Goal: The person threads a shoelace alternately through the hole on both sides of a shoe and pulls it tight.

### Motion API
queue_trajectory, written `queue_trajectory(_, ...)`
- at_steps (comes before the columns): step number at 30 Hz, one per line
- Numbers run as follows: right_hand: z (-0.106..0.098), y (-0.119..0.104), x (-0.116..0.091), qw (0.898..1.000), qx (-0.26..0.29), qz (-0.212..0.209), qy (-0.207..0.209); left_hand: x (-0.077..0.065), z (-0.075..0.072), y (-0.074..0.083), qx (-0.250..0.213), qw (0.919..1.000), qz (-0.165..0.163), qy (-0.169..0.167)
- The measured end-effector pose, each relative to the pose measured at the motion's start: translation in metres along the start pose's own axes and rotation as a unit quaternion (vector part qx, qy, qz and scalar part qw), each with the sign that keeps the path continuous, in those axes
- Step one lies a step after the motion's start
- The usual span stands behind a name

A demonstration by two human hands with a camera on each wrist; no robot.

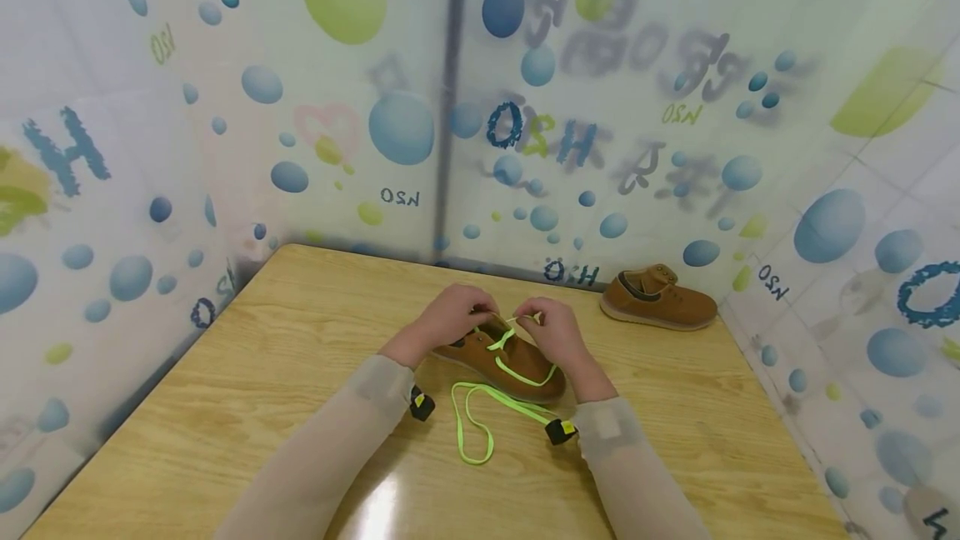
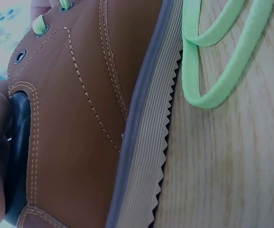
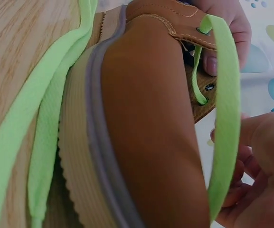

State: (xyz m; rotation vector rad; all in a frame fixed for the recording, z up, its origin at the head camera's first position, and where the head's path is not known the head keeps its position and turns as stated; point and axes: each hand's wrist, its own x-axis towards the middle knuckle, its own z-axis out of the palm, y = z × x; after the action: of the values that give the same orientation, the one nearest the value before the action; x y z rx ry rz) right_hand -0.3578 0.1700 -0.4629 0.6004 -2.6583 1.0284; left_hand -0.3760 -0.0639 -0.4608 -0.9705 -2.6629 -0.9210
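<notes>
A brown lace-up shoe point(image 1: 480, 357) sits on the table, its toe toward the right. Bright green shoelace point(image 1: 502, 342) runs through some front eyelets; in the left wrist view one eyelet point(image 2: 20, 56) near the collar has no lace. My left hand point(image 1: 457, 313) grips the upper part of the shoe at its opening, thumb beside the eyelet flap in the right wrist view. Close by, my right hand point(image 1: 551, 332) pinches the shoelace near its tip, above the eyelets. A lace loop point(image 3: 228, 109) arcs over the toe toward the right palm.
Another brown shoe point(image 1: 663, 302) without visible laces stands at the table's back right, near the patterned curtain point(image 1: 637, 132). A long slack length of green lace point(image 1: 476, 440) lies on the wooden table point(image 1: 300, 315) in front of the near shoe.
</notes>
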Motion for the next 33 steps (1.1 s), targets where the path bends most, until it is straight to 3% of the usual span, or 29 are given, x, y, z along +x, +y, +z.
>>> queue_trajectory(24, 0.011, -0.005, -0.002, 0.998, 0.046, 0.019, -0.035, 0.001, 0.002, 0.001, 0.006, 0.9999, -0.013, 0.004)
queue_trajectory(29, 0.012, -0.004, -0.002, 0.999, 0.040, 0.001, -0.035, 0.000, 0.002, 0.002, 0.012, 0.9997, -0.013, 0.016)
queue_trajectory(33, 0.014, -0.004, -0.001, 0.999, 0.031, 0.001, -0.027, 0.000, 0.004, 0.003, 0.008, 0.9987, -0.010, 0.048)
